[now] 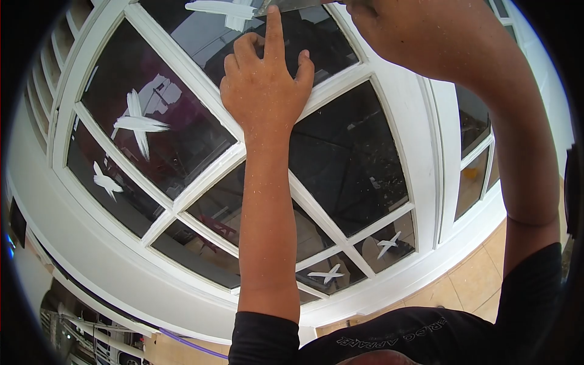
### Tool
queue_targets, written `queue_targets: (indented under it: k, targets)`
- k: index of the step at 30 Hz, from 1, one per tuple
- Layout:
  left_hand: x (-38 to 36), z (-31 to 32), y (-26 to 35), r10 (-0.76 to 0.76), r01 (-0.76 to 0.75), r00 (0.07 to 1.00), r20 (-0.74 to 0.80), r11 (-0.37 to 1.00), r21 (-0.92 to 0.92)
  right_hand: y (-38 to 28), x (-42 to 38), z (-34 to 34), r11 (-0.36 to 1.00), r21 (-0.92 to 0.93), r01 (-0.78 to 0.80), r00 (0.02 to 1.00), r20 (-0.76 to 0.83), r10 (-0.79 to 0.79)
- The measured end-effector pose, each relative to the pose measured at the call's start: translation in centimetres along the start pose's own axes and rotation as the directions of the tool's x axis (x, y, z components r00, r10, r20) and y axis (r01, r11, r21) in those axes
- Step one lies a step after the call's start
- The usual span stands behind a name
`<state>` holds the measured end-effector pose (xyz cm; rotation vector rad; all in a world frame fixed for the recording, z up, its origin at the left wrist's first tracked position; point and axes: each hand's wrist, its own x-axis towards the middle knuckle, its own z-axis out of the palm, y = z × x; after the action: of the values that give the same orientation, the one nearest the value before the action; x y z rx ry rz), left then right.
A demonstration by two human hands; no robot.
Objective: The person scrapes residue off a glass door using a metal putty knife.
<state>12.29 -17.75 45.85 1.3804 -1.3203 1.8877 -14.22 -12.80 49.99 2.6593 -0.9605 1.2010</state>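
My left hand [267,76] rests against the window with its thumb spread and index finger stretched upward. That fingertip touches the thin grey blade of a scraper [298,5] at the top edge of the view. Closed around the other end of the scraper is my right hand [407,30], partly cut off, so its fingers and the handle hardly show. The blade's tip meets a white painted cross [228,11] on the dark upper glass pane [316,39].
White frame bars [207,176] divide the window. More white crosses mark other panes: a large one [141,123], a small one at left [107,181] and two low down. Louvred slats [45,91] stand at far left. A purple hose [191,344] and tiled floor [468,286] lie below.
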Motion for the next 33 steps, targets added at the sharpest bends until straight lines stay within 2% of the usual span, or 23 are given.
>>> queue_targets:
  k: [1,3,4,6,7,9,12,13,15,16,18,19,21,22,24,25,27,28,29,30,31,32,33]
  targets:
    - [-0.2,0.4,-0.2,-0.022,0.020,0.999,0.033,0.997,0.073,0.4,0.0,1.0,1.000,0.000,-0.002,1.000,-0.001,0.002]
    - [-0.2,0.8,-0.4,-0.018,0.017,1.000,0.009,0.997,0.070,1.2,0.4,3.8,0.981,-0.176,0.081,0.938,-0.320,-0.134]
    - [-0.2,0.8,-0.4,-0.007,0.008,1.000,-0.016,0.998,0.069,0.8,0.4,3.0,0.981,-0.179,0.081,0.938,-0.318,-0.136]
    - [0.2,-0.4,0.0,0.004,-0.004,1.000,-0.011,1.000,-0.002,-0.1,0.2,0.6,0.993,-0.116,0.035,0.998,-0.042,-0.040]
    - [0.4,-0.9,0.2,0.013,-0.013,1.000,-0.008,0.997,-0.072,-0.1,0.4,0.4,0.992,-0.118,0.035,0.998,-0.044,-0.040]
    - [0.5,-0.8,0.2,0.015,-0.016,1.000,-0.022,0.998,-0.068,0.1,1.1,0.2,0.995,0.000,-0.099,0.995,0.027,0.099]
    - [0.5,-1.0,0.3,0.025,-0.026,0.999,-0.020,0.998,-0.051,-0.1,0.1,0.6,0.999,-0.037,0.027,0.996,-0.079,-0.030]
    - [0.6,-1.1,0.3,0.024,-0.024,1.000,-0.006,0.999,-0.042,0.1,0.0,1.4,0.999,-0.036,0.027,0.996,-0.083,-0.030]
    - [0.7,-0.9,0.2,0.016,-0.017,1.000,-0.013,0.999,-0.044,0.6,0.1,3.5,0.966,-0.254,0.044,0.908,-0.393,-0.145]
    - [0.8,-0.8,0.2,0.014,-0.015,1.000,-0.019,0.999,-0.047,0.5,0.1,3.3,0.966,-0.255,0.044,0.908,-0.393,-0.145]
    - [0.7,-0.8,0.4,0.021,-0.022,0.999,-0.025,0.999,-0.040,0.4,0.2,2.2,0.991,-0.105,0.086,0.950,-0.292,-0.113]
    - [0.7,-0.9,0.3,0.027,-0.028,0.999,-0.033,0.999,-0.033,0.3,0.8,1.5,0.991,-0.105,0.087,0.949,-0.293,-0.114]
    - [0.7,-0.9,0.3,0.030,-0.031,0.999,-0.040,0.999,-0.034,0.2,2.1,0.4,0.983,-0.082,-0.164,0.986,-0.016,0.163]
    - [0.8,-0.9,0.3,0.035,-0.036,0.998,-0.047,0.999,-0.037,0.3,1.7,0.8,0.983,-0.084,-0.164,0.986,-0.017,0.163]
    - [0.3,-0.1,0.2,0.016,-0.016,1.000,-0.021,1.000,0.004,0.7,0.5,2.1,0.994,-0.061,0.086,0.954,-0.281,-0.099]
    - [0.3,0.1,0.1,-0.007,0.007,1.000,0.004,0.999,0.047,0.1,0.9,1.9,0.995,-0.062,0.083,0.954,-0.284,-0.097]
    - [0.1,0.5,-0.3,-0.037,0.038,0.999,0.010,0.999,-0.022,-1.4,2.0,1.6,0.948,-0.175,-0.264,0.955,-0.187,0.231]
    - [0.1,0.5,-0.4,-0.063,0.065,0.998,0.019,0.994,-0.089,-0.7,2.0,2.2,0.949,-0.178,-0.262,0.955,-0.186,0.229]
    - [0.1,0.4,-0.4,-0.063,0.065,0.998,0.021,0.994,-0.088,0.3,1.8,3.4,0.971,-0.213,-0.112,0.952,-0.304,0.043]
    - [0.2,0.2,-0.3,-0.065,0.068,0.997,0.031,0.994,-0.086,1.2,1.7,4.2,0.964,-0.265,0.034,0.901,-0.410,-0.144]
    - [0.2,0.1,-0.2,-0.068,0.071,0.997,0.041,0.994,-0.084,0.3,1.7,3.1,0.964,-0.263,0.033,0.901,-0.410,-0.143]
    - [0.2,0.1,-0.2,-0.069,0.073,0.997,0.041,0.994,-0.084,-1.4,1.9,1.0,0.978,-0.179,-0.105,0.973,-0.223,0.064]
    - [0.1,0.2,-0.2,-0.058,0.060,0.998,0.031,0.997,-0.057,-2.3,1.9,-0.1,0.958,-0.128,-0.256,0.966,-0.008,0.257]
